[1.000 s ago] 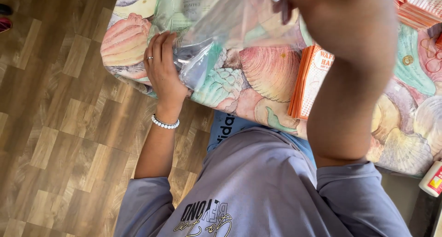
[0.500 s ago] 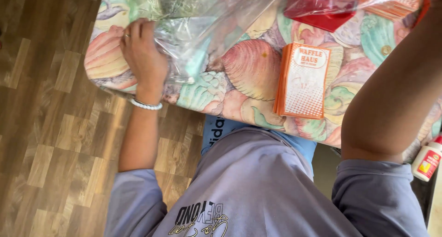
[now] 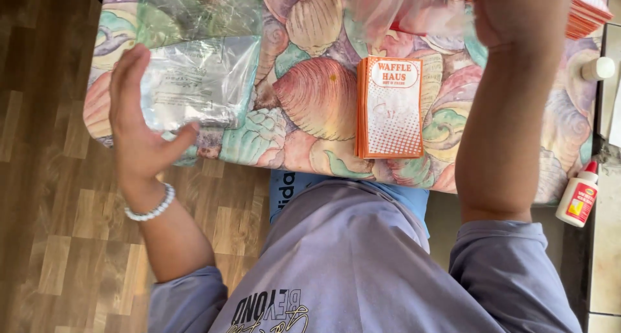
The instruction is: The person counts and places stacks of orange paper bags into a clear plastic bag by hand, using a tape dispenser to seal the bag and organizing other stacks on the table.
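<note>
A stack of clear bags (image 3: 197, 81) lies flat at the left end of a shell-patterned bench (image 3: 310, 107), the left hand (image 3: 139, 129) spread wide just beside its near corner, at the bench edge. The right hand (image 3: 511, 13), raised at the far side, grips a clear bag (image 3: 401, 10). Between them sits an orange card stack (image 3: 390, 108); more cards (image 3: 588, 13) and a glue bottle (image 3: 577, 200) crowd the right edge. Wood floor (image 3: 52, 197) lies open left.

Bright, even daylight; soft shadows only. Glare on the clear plastic bags (image 3: 200, 81). Left hand (image 3: 139, 123) motion-blurred; right hand (image 3: 511, 13) close, out of focus.
</note>
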